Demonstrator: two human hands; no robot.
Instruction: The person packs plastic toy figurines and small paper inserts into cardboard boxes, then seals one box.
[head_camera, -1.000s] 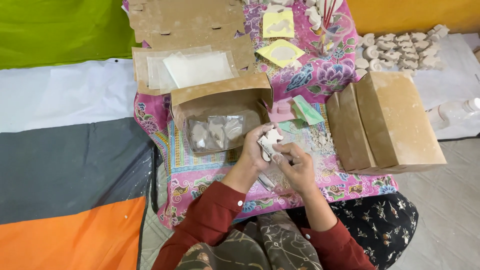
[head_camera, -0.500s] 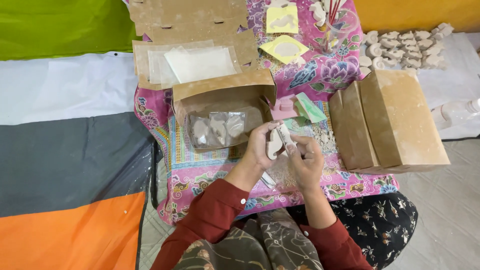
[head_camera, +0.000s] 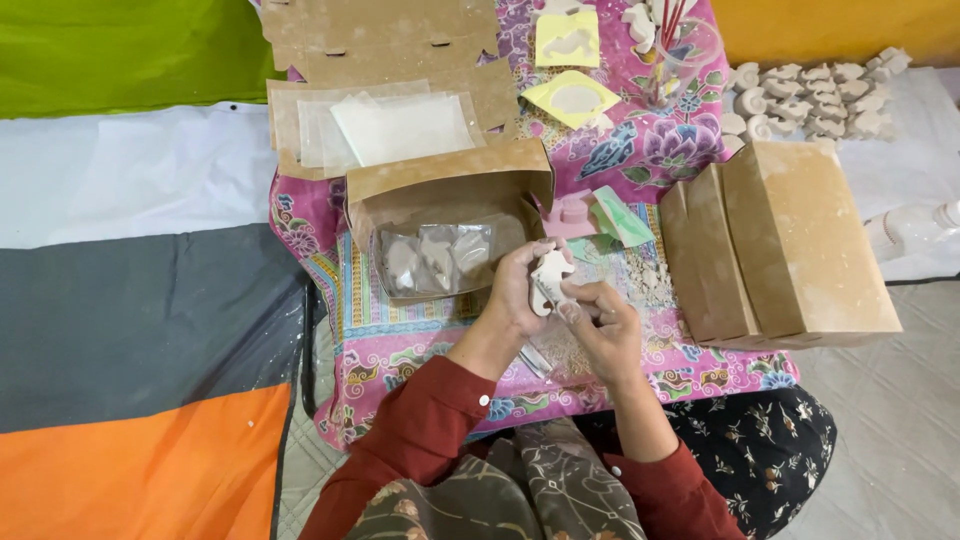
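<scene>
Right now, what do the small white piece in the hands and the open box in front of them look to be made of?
The white piece, held in the left hand with the right hand touching it, looks like plaster or unglazed clay: matte, chalky, with pale crumbs below. The open box looks like plain brown cardboard, dull and creased, holding a shiny clear plastic bag.

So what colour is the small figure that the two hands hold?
The small figure is off-white, like plaster, seen in the head view between the left hand and right hand.

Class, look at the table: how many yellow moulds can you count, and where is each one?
2. One yellow mould lies at the table's far edge, partly cut off by the frame; the other lies just nearer, tilted like a diamond. More may be out of view.
</scene>
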